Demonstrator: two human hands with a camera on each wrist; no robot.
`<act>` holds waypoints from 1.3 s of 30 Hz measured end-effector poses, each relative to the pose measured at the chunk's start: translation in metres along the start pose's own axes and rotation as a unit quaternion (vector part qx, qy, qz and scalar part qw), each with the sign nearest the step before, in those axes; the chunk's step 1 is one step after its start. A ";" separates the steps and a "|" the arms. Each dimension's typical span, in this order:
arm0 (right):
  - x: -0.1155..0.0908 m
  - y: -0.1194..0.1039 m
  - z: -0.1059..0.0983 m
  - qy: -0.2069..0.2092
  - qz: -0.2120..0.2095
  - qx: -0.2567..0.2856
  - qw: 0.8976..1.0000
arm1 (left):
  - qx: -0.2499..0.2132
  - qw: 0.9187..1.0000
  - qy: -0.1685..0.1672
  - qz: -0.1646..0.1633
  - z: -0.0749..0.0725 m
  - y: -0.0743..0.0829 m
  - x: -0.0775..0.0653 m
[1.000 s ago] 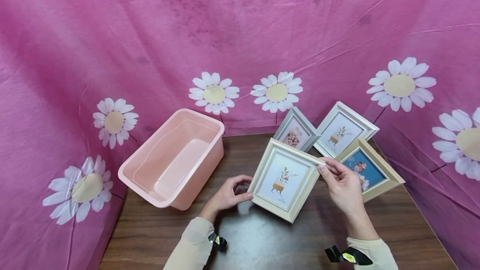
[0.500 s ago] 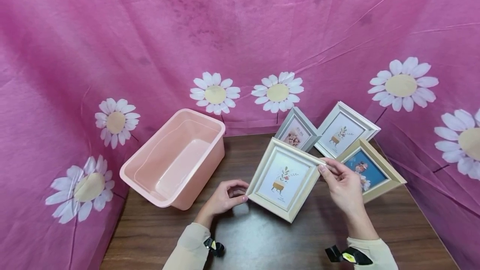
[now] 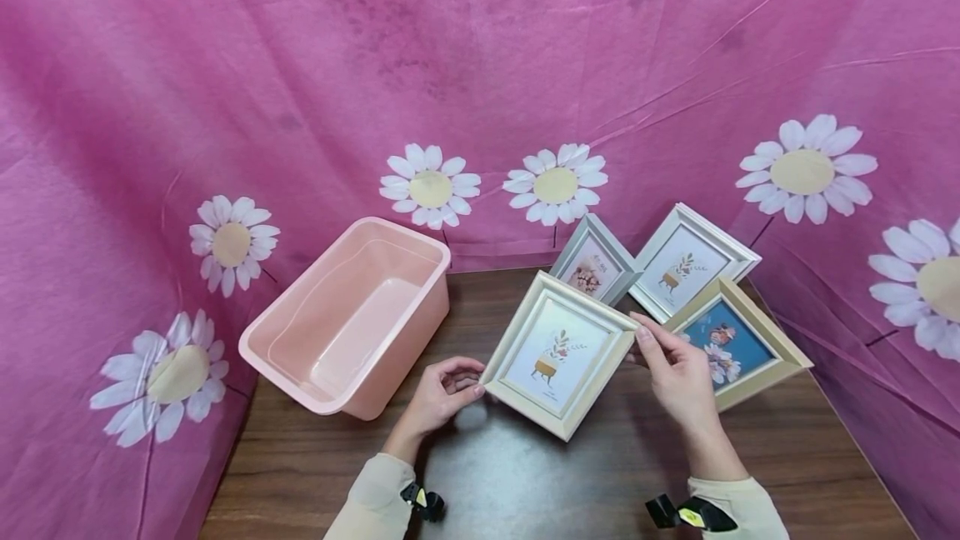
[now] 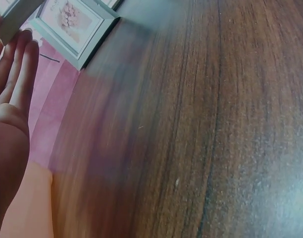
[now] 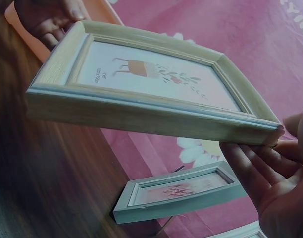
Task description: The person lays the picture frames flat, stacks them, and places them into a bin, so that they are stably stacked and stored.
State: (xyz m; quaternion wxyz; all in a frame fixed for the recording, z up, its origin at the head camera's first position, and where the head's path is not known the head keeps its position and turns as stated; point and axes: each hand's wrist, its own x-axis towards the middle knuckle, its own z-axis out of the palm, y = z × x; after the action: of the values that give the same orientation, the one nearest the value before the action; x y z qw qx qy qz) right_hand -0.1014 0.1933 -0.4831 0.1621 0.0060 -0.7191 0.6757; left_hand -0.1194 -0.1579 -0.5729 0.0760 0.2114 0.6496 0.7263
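Observation:
Between both hands, a cream picture frame [image 3: 558,357] with a potted-plant print hangs tilted over the table. My right hand [image 3: 681,377] pinches its upper right corner, thumb on the front and fingers behind, as the right wrist view shows. At the opposite corner, on the left, my left hand [image 3: 442,398] holds the frame between thumb and fingers. Behind it stand a grey picture frame [image 3: 596,261] and a white picture frame [image 3: 690,261]. A tan picture frame [image 3: 738,344] with a blue floral picture leans close beyond my right hand.
A pink plastic tub [image 3: 345,315] with nothing in it stands on the left of the brown wooden table [image 3: 495,490]. Pink cloth [image 3: 480,65] printed with white daisies surrounds the table at the back and sides.
Both hands have shifted slightly left, carrying the cream picture frame with them. More of the tan frame's picture now shows beside my right hand. The tub and standing frames have stayed put.

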 end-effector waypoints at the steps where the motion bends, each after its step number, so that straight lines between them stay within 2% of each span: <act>1: 0.000 0.000 0.000 -0.001 0.000 0.009 1.000 | -0.002 1.000 0.004 0.003 -0.001 -0.001 -0.001; 4: -0.001 0.001 0.001 -0.001 0.005 0.038 0.999 | -0.004 1.000 0.011 0.013 -0.003 -0.002 -0.002; 11: -0.003 0.002 0.003 0.042 0.014 0.003 0.999 | -0.015 0.999 0.041 0.018 -0.005 -0.004 -0.003; 19: -0.009 0.009 0.003 0.052 0.004 0.067 0.996 | -0.018 0.996 0.091 0.007 -0.004 -0.003 -0.004; 23: -0.012 0.015 0.002 0.043 -0.012 0.116 0.992 | -0.021 0.993 0.117 0.014 -0.003 -0.002 -0.002; 28: -0.015 0.022 -0.001 0.007 -0.036 0.148 0.988 | -0.024 0.986 0.161 0.024 0.000 -0.004 0.001; 33: -0.022 0.026 -0.003 -0.003 -0.022 0.086 0.996 | -0.047 0.977 0.209 0.017 0.003 -0.001 0.004; 35: -0.024 0.028 -0.003 0.003 -0.020 0.042 0.999 | -0.053 0.973 0.224 0.012 0.005 -0.001 0.005; 39: -0.029 0.030 -0.001 0.018 -0.028 -0.010 0.999 | -0.052 0.967 0.250 0.003 0.007 -0.001 0.008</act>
State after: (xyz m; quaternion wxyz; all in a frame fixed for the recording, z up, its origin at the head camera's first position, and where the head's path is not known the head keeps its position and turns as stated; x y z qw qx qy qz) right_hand -0.0809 0.1909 -0.5191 0.1940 0.0125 -0.7226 0.6634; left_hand -0.1245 -0.1485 -0.5717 -0.0805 0.0206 0.6083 0.7894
